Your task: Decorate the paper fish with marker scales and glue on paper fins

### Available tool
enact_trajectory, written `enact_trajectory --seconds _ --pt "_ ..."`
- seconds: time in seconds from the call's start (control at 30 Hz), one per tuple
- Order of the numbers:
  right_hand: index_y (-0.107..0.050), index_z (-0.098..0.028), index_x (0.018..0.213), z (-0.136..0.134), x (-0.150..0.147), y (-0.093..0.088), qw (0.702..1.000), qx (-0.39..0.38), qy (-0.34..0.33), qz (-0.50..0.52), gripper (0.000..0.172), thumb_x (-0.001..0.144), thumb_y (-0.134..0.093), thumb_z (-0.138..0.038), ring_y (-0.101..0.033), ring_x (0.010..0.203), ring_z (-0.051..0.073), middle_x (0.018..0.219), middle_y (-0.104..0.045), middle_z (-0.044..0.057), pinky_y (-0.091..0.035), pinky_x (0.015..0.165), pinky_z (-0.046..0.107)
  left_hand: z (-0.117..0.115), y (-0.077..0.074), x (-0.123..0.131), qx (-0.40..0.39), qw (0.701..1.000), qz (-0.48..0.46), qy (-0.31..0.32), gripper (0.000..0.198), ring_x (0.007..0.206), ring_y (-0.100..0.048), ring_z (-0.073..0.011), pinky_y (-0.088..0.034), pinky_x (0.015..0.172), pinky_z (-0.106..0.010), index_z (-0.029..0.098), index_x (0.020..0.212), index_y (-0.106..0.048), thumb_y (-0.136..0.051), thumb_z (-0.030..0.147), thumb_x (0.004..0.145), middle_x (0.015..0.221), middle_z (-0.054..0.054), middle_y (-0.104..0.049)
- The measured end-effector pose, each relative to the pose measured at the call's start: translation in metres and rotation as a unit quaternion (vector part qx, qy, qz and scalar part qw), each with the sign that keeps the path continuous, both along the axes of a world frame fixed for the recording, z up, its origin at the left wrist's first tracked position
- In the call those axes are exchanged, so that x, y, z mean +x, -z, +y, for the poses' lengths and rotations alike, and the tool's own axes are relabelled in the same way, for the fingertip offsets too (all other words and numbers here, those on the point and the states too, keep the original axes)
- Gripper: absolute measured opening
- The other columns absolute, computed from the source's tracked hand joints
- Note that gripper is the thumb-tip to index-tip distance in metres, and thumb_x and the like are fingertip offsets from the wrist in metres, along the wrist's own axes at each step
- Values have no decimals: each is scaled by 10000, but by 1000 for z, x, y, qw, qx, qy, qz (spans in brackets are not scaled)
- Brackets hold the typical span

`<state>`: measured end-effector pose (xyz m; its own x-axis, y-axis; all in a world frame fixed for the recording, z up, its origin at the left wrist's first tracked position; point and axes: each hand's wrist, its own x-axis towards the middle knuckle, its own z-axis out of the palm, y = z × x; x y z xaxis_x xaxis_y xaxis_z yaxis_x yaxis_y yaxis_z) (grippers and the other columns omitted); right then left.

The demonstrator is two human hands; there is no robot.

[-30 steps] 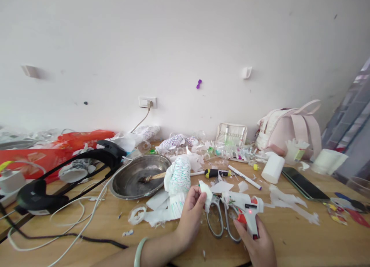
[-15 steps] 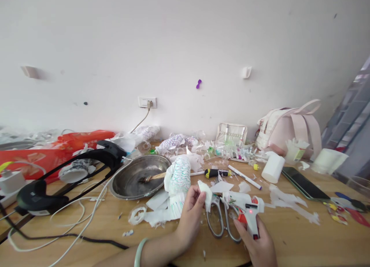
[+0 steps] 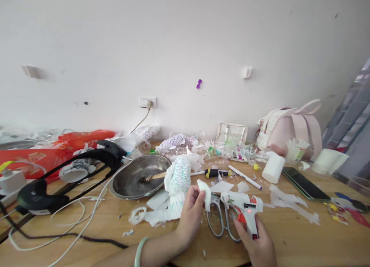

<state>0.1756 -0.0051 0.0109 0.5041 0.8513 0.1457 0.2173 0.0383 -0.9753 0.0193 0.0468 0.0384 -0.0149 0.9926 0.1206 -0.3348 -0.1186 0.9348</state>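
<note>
Between the thumb and fingers of my left hand is a small white paper piece, held upright. My right hand is closed round the handle of a white glue gun with an orange trigger and a lit red light. Its nozzle points left, toward the paper piece, and a gap shows between them. Grey-handled scissors lie on the table between my hands, partly behind the gun. Just left of the paper stands a white paper-covered form with coloured scale lines.
A metal bowl with a brush, a black headset and cables lie left. Behind are a yellow-black cutter, a marker and plastic scraps. A paper roll, a phone and a pink backpack are right.
The glue gun in my right hand has shifted very slightly left. My left hand and the paper piece look almost unmoved.
</note>
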Motion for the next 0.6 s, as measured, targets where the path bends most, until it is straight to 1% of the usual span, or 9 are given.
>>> enact_trajectory --seconds 0.07,0.2,0.33,0.6 --pt "-616 -180 807 0 -2 0 1000 14 21 -9 417 601 -682 -536 -602 609 196 650 -658 12 -486 591 250 0 0 0 -1 1000 -3 1 420 649 -393 -138 -375 663 -276 220 706 -448 -631 597 715 664 48 -420" --pt "-621 -179 822 0 -5 -1 999 18 44 -15 404 592 -657 -509 -601 616 207 653 -657 20 -484 597 265 0 0 0 -3 1000 -6 4 423 648 -395 -137 -369 649 -272 219 707 -443 -629 599 715 665 47 -423" --pt "-599 -194 778 -1 -6 -3 999 19 38 -25 353 602 -640 -496 -581 587 198 619 -635 7 -477 584 268 0 0 0 -1 1000 -2 0 418 649 -404 -140 -360 628 -265 222 701 -436 -630 592 715 664 46 -418" --pt "-582 -207 763 -3 -9 -8 999 19 36 -15 310 623 -606 -483 -577 570 183 609 -627 -12 -465 557 253 0 1 0 0 1000 2 0 413 650 -402 -142 -361 632 -267 223 712 -448 -623 597 723 672 42 -426"
